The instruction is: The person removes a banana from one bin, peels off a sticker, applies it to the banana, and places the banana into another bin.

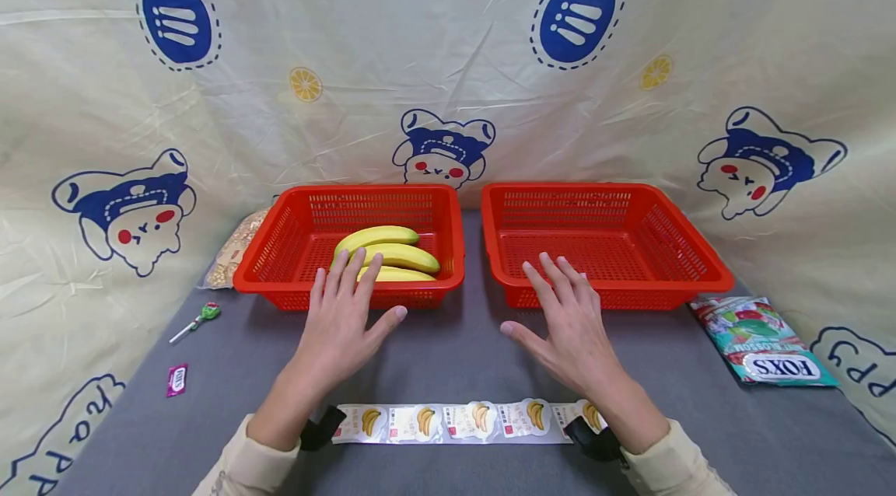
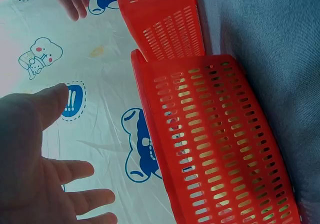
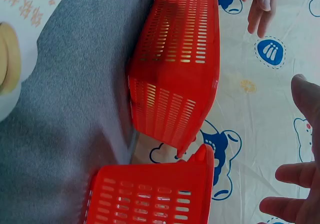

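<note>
Two red plastic baskets stand side by side on the grey table. The left basket [image 1: 259, 263] [image 2: 220, 149] holds three yellow bananas [image 1: 392, 253]; the right basket [image 1: 602, 255] [image 3: 150, 194] holds nothing. My left hand [image 1: 343, 325] [image 2: 40, 169] is spread flat, fingers straight, just in front of the left basket, its fingertips over the front rim. In front of the right basket my right hand [image 1: 570, 325] [image 3: 300, 184] lies spread the same way. Neither hand holds anything. A strip of banana stickers [image 1: 455, 422] lies between my wrists.
A FOXS candy bag [image 1: 763, 340] lies at the right. A green lollipop [image 1: 199, 319] and a small purple packet [image 1: 177, 379] lie at the left. A clear bag of grain-like pieces [image 1: 234, 251] sits behind the left basket. A printed cloth backdrop surrounds the table.
</note>
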Demonstrator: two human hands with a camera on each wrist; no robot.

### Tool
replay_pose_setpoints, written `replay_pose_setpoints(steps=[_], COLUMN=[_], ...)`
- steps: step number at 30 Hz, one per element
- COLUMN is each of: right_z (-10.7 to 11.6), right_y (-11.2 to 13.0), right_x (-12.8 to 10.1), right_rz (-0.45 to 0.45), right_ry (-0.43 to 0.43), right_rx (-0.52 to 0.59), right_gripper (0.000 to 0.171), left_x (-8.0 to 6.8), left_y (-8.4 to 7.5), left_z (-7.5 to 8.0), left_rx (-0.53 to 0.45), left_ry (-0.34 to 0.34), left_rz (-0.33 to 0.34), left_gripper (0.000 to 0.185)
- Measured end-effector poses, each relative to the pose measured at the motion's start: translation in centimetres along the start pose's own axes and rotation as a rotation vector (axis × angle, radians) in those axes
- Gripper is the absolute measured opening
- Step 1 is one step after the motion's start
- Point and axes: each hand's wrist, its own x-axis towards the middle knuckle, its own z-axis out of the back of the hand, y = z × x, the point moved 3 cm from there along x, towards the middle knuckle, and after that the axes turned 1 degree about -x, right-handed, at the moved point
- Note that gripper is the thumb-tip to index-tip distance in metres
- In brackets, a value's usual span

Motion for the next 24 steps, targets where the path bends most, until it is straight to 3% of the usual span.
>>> replay_pose_setpoints(steps=[8,16,24], right_z=[-0.3,-0.7,-1.9], right_y=[0.5,1.1,2.0], right_x=[0.3,0.9,1.8], right_rz=[-0.054,-0.038,-0.064], right_ry=[0.029,-0.016,0.018], right_rx=[0.112,0.289,0.392], right_gripper=[0.079,0.063,0.058], left_x=[1.0,2.7,4.5], left_y=[0.6,1.9,3.3], left_z=[0.9,1.9,2.6], left_rx=[-0.067,-0.117,-0.146], left_ry=[-0.043,-0.095,-0.058], left_rz=[-0.003,0.004,0.01], left_gripper=[0.083,0.073,0.065])
